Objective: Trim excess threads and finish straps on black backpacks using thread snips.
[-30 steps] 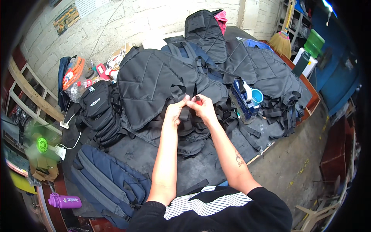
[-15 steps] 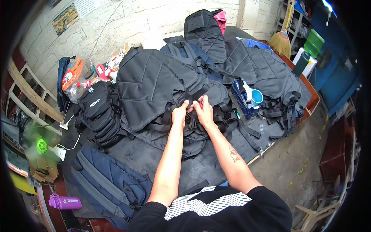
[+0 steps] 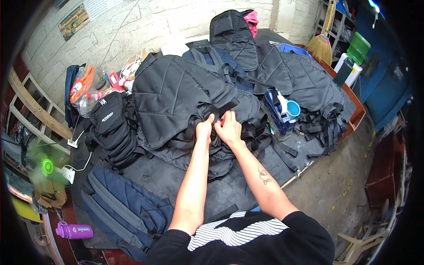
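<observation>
A large black backpack (image 3: 170,95) with zigzag stitching lies on top of a pile of black bags. At its lower right edge, my left hand (image 3: 204,130) is closed on a black webbing strap (image 3: 197,120), thumb on top. Close beside it, my right hand (image 3: 230,129) is closed with its fingers curled down. A small red thing (image 3: 222,123) shows between the right fingers; most of it is hidden, so its kind cannot be told. More black straps (image 3: 252,134) hang in loose loops next to the right hand.
A navy backpack (image 3: 128,212) lies at the near left, a small black bag (image 3: 110,126) behind it. Right of the pile stands a clear-and-blue container with a turquoise cup (image 3: 293,110). A purple bottle (image 3: 75,230) and a spinning green fan (image 3: 47,167) are at far left.
My right hand has turned more palm-down and shifted slightly left, its fingers curling over the red thing. The left hand stays on the strap, almost unmoved.
</observation>
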